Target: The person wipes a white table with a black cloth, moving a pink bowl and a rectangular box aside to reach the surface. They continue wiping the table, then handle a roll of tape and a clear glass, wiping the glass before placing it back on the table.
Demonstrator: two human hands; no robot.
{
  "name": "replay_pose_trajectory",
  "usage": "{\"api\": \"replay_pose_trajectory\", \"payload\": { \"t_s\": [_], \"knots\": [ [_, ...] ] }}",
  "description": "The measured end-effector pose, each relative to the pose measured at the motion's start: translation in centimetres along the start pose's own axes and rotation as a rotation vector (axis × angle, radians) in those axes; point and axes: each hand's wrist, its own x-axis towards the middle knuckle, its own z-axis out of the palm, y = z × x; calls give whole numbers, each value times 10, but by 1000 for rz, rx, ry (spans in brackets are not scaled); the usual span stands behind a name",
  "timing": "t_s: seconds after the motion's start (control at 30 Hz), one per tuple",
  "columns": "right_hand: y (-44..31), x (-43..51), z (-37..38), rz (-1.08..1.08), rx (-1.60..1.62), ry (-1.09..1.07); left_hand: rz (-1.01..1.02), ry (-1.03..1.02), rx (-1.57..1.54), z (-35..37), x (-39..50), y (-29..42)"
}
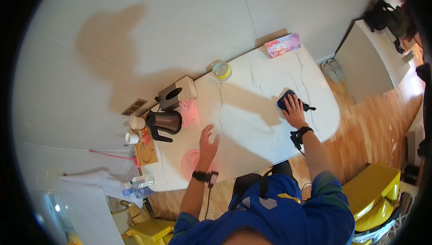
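Fingers spread, my right hand (294, 113) lies over a dark black-and-blue item (287, 99) on the white marble-patterned table (249, 110). The item's narrow end sticks out to the right of the hand, and my palm hides its middle. I cannot tell exactly what it is. My left hand (208, 145) hovers over the table's left part with curled fingers apart and nothing in them. Below that hand is a translucent pink bowl (189, 164), partly hidden by the forearm. Each wrist wears a black strap with a small device and a cable.
Left of my left hand are an electric kettle (165, 121), a pink tissue pack (189, 111), a tissue box (180, 91) and a wooden tray (146, 152). Tape rolls (222, 71) and a colourful card (283, 45) stand by the wall. Yellow chairs (374, 191) flank me.
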Motion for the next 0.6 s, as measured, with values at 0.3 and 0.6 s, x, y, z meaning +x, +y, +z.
{"api": "replay_pose_trajectory", "payload": {
  "t_s": [0.3, 0.6],
  "knots": [
    [27, 60, -6, 67, -30, -183, 281, -125, 811, 84, 211, -50],
    [21, 58, -16, 59, -8, -203, 73, -188, 1037, 116, 301, -72]
  ]
}}
